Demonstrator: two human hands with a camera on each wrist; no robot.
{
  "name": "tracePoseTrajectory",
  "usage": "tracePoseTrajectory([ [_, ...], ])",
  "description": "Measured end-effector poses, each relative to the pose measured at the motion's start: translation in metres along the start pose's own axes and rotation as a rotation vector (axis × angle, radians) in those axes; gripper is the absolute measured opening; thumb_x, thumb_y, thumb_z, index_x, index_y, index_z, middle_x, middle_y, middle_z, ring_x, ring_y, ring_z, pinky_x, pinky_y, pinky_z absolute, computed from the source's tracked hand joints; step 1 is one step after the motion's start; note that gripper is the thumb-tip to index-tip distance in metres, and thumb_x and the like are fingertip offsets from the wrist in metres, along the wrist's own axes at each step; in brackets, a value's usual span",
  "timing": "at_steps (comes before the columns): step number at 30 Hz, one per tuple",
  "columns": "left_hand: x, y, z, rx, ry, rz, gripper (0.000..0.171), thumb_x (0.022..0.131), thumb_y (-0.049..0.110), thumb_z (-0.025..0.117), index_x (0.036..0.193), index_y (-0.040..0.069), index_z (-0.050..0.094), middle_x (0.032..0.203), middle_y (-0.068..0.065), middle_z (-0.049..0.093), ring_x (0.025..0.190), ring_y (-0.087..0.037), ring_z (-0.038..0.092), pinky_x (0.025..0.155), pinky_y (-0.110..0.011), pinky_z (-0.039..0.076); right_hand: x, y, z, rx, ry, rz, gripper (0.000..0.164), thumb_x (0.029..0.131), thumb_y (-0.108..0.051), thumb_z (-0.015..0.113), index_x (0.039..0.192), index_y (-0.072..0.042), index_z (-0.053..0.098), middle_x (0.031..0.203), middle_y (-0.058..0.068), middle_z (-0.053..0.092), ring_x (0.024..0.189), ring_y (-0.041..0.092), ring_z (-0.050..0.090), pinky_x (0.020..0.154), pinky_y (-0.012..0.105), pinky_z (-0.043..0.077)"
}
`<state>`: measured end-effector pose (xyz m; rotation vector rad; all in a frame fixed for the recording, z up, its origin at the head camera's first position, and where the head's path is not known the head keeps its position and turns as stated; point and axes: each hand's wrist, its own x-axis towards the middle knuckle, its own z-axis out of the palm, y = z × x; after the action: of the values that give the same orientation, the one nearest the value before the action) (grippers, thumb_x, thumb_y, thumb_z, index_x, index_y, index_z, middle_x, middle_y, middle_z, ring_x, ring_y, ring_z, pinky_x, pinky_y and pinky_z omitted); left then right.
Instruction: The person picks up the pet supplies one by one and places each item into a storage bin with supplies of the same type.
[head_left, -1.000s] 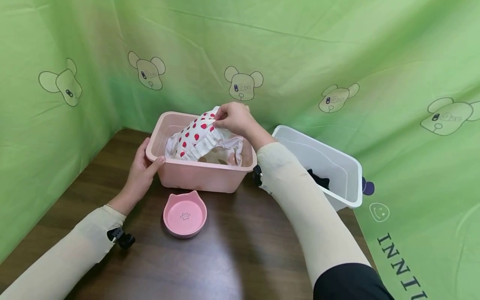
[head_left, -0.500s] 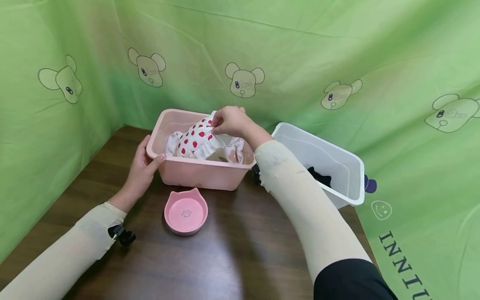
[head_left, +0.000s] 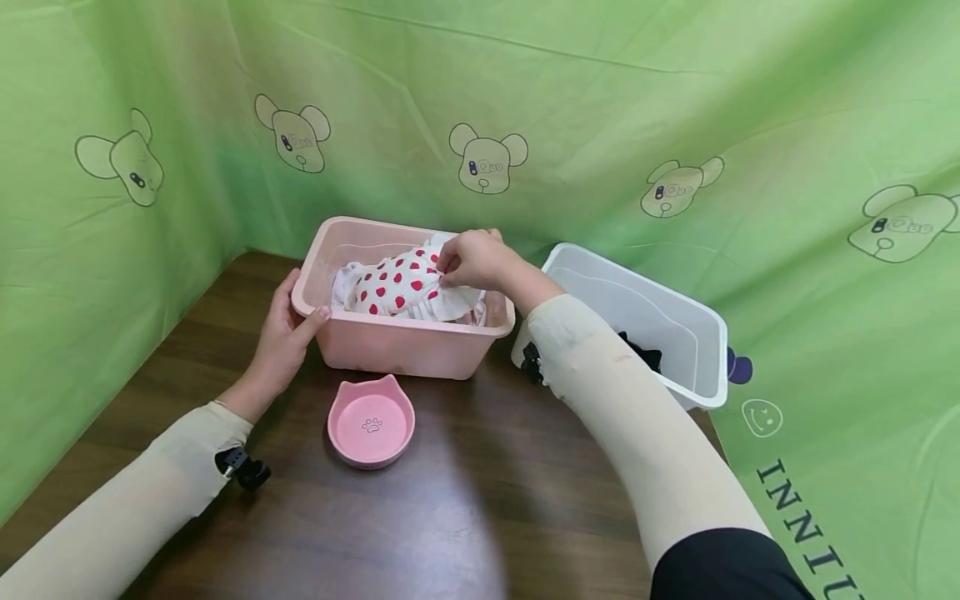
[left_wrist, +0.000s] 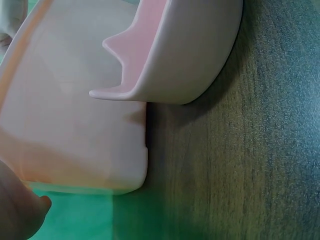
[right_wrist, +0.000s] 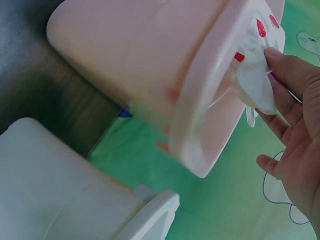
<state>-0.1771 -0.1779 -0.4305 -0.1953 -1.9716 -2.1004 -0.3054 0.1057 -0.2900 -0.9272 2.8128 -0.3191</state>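
A pink plastic bin (head_left: 401, 348) stands at the back of the table. My left hand (head_left: 277, 350) grips its left end, thumb over the front rim; only the thumb (left_wrist: 19, 210) shows in the left wrist view. Inside the bin lies a white cloth item (head_left: 397, 285) with red strawberry-like spots and a ruffled edge. Between thumb and fingers, my right hand (head_left: 483, 262) pinches this cloth near its right end. The right wrist view has the cloth (right_wrist: 260, 75) just over the bin's rim, in the right hand (right_wrist: 300, 120). Whitish fabric under it is mostly hidden.
In front of the bin sits a pink cat-eared bowl (head_left: 371, 427) with a paw print. To the right, a white bin (head_left: 630, 287) holds something black (head_left: 645, 357), partly behind my right forearm. A green printed curtain (head_left: 570, 100) encloses the dark wooden table (head_left: 420, 517).
My right hand has drawn the spotted cloth lower and slightly right, so it lies flatter and covers more of the fabric beneath. The left hand keeps its hold on the bin.
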Motion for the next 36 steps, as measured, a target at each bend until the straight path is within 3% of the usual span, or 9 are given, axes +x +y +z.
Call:
tracePoseTrajectory([
  [6, -0.001, 0.001, 0.001, -0.004, -0.001, -0.006, 0.077, 0.103, 0.005, 0.057, 0.163, 0.005, 0.009, 0.168, -0.017, 0.020, 0.151, -0.037, 0.025, 0.117, -0.021, 0.034, -0.008, 0.004, 0.001, -0.012, -0.037, -0.009, 0.018, 0.089, -0.026, 0.079, 0.106, -0.019, 0.078, 0.098, -0.008, 0.077, 0.104, 0.013, 0.065, 0.103, 0.046, 0.027],
  [13, 0.001, 0.000, 0.001, -0.028, 0.007, 0.003, 0.076, 0.103, 0.003, 0.056, 0.163, 0.004, 0.010, 0.168, -0.016, 0.021, 0.152, -0.035, 0.026, 0.120, -0.026, 0.032, -0.024, 0.006, -0.003, -0.016, -0.009, -0.052, 0.022, 0.092, -0.026, 0.075, 0.112, -0.016, 0.078, 0.108, -0.005, 0.076, 0.114, 0.015, 0.063, 0.112, 0.047, 0.029],
  [21, -0.001, 0.000, 0.002, -0.021, 0.010, -0.002, 0.077, 0.103, 0.004, 0.056, 0.163, 0.003, 0.009, 0.168, -0.015, 0.020, 0.153, -0.035, 0.024, 0.123, -0.032, 0.027, -0.048, 0.006, 0.002, 0.052, 0.085, -0.056, 0.026, 0.093, -0.026, 0.074, 0.116, -0.014, 0.077, 0.108, -0.005, 0.076, 0.121, 0.019, 0.059, 0.108, 0.043, 0.043],
  [31, -0.002, -0.001, 0.003, -0.011, 0.012, -0.004, 0.076, 0.103, 0.004, 0.056, 0.163, 0.002, 0.008, 0.168, -0.017, 0.019, 0.152, -0.037, 0.023, 0.121, -0.025, 0.030, -0.077, 0.014, 0.012, 0.206, 0.252, -0.044, 0.028, 0.093, -0.027, 0.074, 0.116, -0.011, 0.076, 0.116, 0.001, 0.075, 0.122, 0.023, 0.060, 0.109, 0.045, 0.044],
  [36, -0.003, 0.000, 0.004, -0.027, 0.022, -0.006, 0.075, 0.103, 0.003, 0.055, 0.163, 0.002, 0.009, 0.168, -0.017, 0.020, 0.152, -0.037, 0.023, 0.124, -0.033, 0.027, -0.093, 0.017, 0.017, 0.255, 0.320, -0.028, 0.027, 0.094, -0.026, 0.073, 0.117, -0.012, 0.076, 0.120, 0.004, 0.072, 0.122, 0.024, 0.057, 0.108, 0.047, 0.044],
])
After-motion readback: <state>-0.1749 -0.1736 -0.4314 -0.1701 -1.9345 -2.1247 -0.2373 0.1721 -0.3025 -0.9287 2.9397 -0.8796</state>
